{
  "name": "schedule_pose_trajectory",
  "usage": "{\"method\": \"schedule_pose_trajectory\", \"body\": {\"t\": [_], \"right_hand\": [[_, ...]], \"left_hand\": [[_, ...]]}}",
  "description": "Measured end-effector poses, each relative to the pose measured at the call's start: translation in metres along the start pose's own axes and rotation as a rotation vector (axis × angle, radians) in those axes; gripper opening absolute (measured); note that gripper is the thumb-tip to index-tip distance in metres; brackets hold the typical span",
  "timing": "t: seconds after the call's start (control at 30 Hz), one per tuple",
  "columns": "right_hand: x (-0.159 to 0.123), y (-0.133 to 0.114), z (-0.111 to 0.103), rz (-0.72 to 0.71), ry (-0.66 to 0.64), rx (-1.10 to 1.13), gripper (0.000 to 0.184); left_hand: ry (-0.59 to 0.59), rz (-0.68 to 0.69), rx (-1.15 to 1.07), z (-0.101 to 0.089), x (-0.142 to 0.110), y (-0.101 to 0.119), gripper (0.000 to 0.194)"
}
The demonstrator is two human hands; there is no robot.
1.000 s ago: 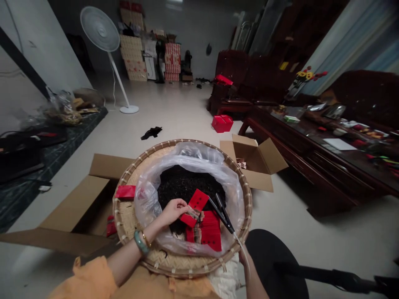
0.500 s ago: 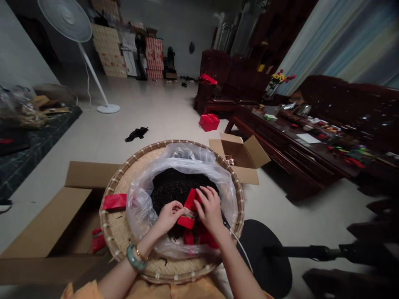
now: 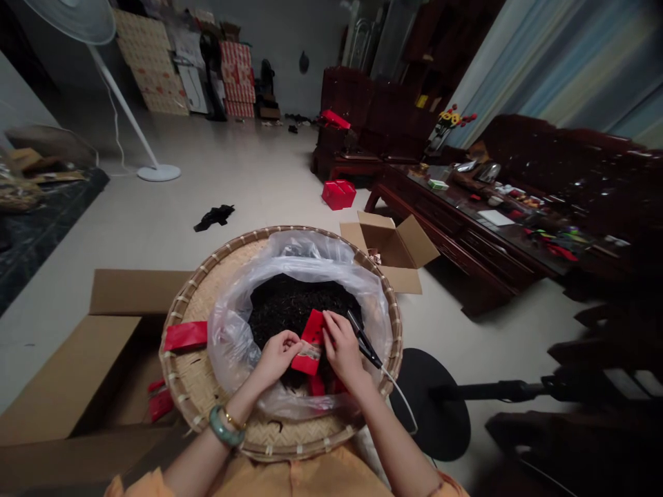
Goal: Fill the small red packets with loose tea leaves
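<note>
You are pinching a red paper packet [image 3: 311,352] between both hands, and it stands tilted over the middle of the tray, with a pale strip across its lower part. Your left hand [image 3: 277,359] is closed on its left edge, while the fingers of your right hand [image 3: 342,348] bear on its upper edge and right side, so both hands are gripping it. Just under it, more red packets [image 3: 324,386] lie partly hidden by your hands, on a mound of dark loose tea [image 3: 293,304] that looks like dry leaves. A black plier-like tool [image 3: 364,348] lies just beside your right hand, with its white cord [image 3: 400,402] trailing over the tray edge. A clear plastic bag [image 3: 228,359] lines the round woven bamboo tray [image 3: 280,445] and holds the tea, and a single red packet [image 3: 185,336] lies on the tray's left side. A jade bangle [image 3: 226,428] and a gold bracelet [image 3: 233,419] circle your left wrist. Open cardboard boxes [image 3: 67,373] [image 3: 394,250] sit at the tray's left and far side, and a dark wood table [image 3: 414,214] stands off to the right.
</note>
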State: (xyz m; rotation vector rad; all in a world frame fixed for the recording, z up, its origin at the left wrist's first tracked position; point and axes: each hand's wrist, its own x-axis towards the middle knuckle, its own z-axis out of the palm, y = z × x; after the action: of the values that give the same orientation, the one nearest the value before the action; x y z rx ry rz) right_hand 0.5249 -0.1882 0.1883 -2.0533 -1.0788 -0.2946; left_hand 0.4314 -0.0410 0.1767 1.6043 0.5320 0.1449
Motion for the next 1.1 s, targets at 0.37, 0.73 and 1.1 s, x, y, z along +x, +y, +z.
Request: {"method": "schedule_pose_trajectory", "body": {"t": [0.37,0.73,1.1], "right_hand": [[0.000,-0.004,-0.015,0.221,-0.227,0.232,0.012],[-0.006,-0.019,-0.007,0.025,-0.035,0.142,0.039],[0.001,-0.022,-0.009,-0.009,-0.010,-0.025,0.010]], "left_hand": [[-0.159,-0.068,0.252,-0.002,-0.014,-0.011,0.021],[-0.022,0.127,0.239,0.008,-0.012,0.021,0.033],[-0.029,0.129,0.232,0.007,-0.014,0.023,0.033]]}}
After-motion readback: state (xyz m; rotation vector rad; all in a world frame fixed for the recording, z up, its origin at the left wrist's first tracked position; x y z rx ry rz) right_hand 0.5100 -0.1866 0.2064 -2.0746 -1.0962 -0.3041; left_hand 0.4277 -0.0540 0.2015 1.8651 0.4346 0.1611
